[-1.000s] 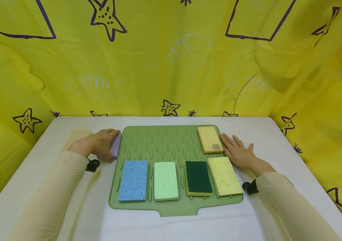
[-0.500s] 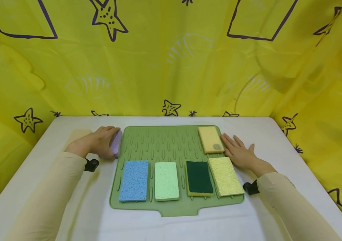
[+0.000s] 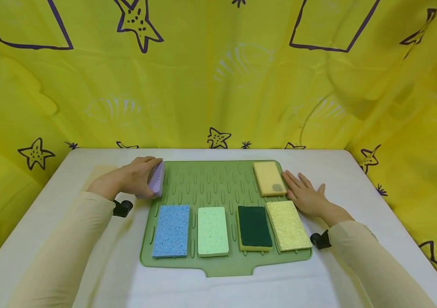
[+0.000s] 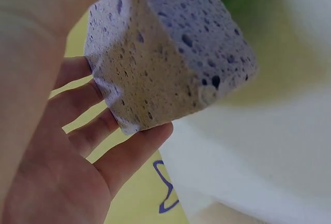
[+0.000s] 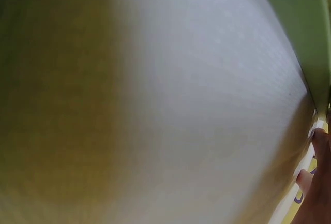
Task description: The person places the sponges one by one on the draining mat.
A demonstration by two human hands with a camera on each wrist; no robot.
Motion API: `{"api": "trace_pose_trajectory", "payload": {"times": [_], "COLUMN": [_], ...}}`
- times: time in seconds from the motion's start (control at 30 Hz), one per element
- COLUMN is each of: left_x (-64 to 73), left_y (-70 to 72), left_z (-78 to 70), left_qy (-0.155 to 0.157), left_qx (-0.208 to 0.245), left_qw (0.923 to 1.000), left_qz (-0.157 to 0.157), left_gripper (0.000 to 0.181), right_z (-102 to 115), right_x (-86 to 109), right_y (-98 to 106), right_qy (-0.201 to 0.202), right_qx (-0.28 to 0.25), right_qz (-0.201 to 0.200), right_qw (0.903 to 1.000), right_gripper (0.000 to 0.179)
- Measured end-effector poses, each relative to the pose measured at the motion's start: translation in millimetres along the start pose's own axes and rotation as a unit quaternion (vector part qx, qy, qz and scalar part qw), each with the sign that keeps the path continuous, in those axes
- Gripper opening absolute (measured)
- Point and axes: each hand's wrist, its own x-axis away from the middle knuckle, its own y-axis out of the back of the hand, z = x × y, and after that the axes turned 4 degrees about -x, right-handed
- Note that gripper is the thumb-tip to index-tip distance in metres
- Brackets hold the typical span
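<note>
My left hand [image 3: 135,177] grips a purple sponge [image 3: 157,179] between thumb and fingers, above the far left edge of the green ribbed mat [image 3: 206,182]. In the left wrist view the porous purple sponge [image 4: 155,63] looks raised and tilted, with the fingertips [image 4: 155,136] along its side. My right hand [image 3: 307,196] rests with straight fingers by the mat's right edge. Nearest to it are a cream sponge with a grey spot [image 3: 268,177] and a pale yellow sponge [image 3: 288,224]. The right wrist view shows only a sliver of the hand [image 5: 315,193].
Along the mat's near side lie a blue sponge [image 3: 171,231], a mint green sponge [image 3: 212,231] and a yellow sponge with a dark green scouring top [image 3: 254,227]. A white cloth [image 3: 179,291] covers the table. A patterned yellow curtain [image 3: 187,94] hangs behind and at the sides.
My left hand has carried the purple sponge rightward and slightly up, from beside the mat to over its left edge. The right hand stays where it was.
</note>
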Motion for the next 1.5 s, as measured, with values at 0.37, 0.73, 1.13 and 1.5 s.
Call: {"api": "trace_pose_trajectory", "payload": {"times": [0.37, 0.73, 1.13, 1.5], "left_x": [-9.8, -19.4, -36.8, -50.6], "left_y": [5.6, 8.1, 4.2, 1.6], "left_z": [-28.0, -54.7, -78.1, -97.8], "left_qy": [0.010, 0.014, 0.001, -0.015], "left_qx": [0.002, -0.017, -0.013, -0.017], "left_qw": [0.9994, 0.9982, 0.9985, 0.9980], "left_qz": [0.033, 0.057, 0.053, 0.059], "left_gripper": [0.100, 0.104, 0.105, 0.108], "right_z": [1.1, 1.0, -1.9, -2.0], "right_x": [-0.4, -1.2, -2.9, -2.5], "right_y": [0.5, 0.8, -0.8, -0.7], "right_qy": [0.003, 0.004, 0.000, 0.001], "right_qx": [0.000, 0.004, 0.002, 0.002], "right_qz": [-0.001, 0.003, 0.007, 0.004], "right_qw": [1.0000, 1.0000, 1.0000, 1.0000], "right_gripper": [0.061, 0.062, 0.062, 0.061]}}
